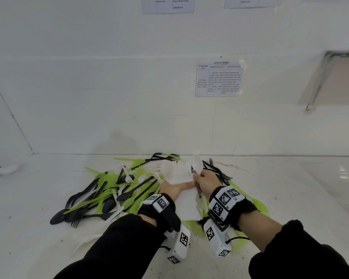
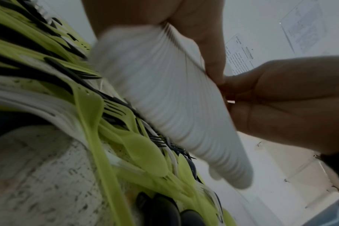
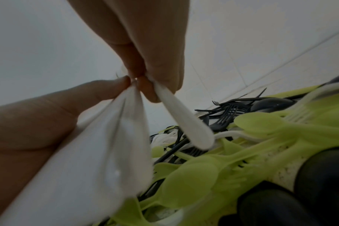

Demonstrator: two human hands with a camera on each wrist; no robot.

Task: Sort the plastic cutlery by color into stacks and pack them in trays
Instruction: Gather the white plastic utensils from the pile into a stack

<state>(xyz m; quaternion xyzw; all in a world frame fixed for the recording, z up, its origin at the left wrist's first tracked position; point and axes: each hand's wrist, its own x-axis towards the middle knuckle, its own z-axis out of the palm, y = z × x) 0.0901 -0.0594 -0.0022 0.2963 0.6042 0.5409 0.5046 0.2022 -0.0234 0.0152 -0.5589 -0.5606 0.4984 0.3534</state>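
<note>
While the left hand (image 1: 174,189) grips the white stack (image 1: 177,174) over the mixed pile (image 1: 109,190) on the tabletop (image 1: 290,198), the right hand's (image 1: 207,181) fingers pinch a white spoon (image 1: 196,164) just beside it — the white-sorting step, I judge — and next the spoon needs nesting onto that stack.

White speckled worktop (image 1: 48,238) against tiled wall. Lying on it: tangled heap of green, black and white plastic cutlery (image 1: 109,196), centre; loose white pieces (image 1: 85,241) at near edge of heap.
</note>
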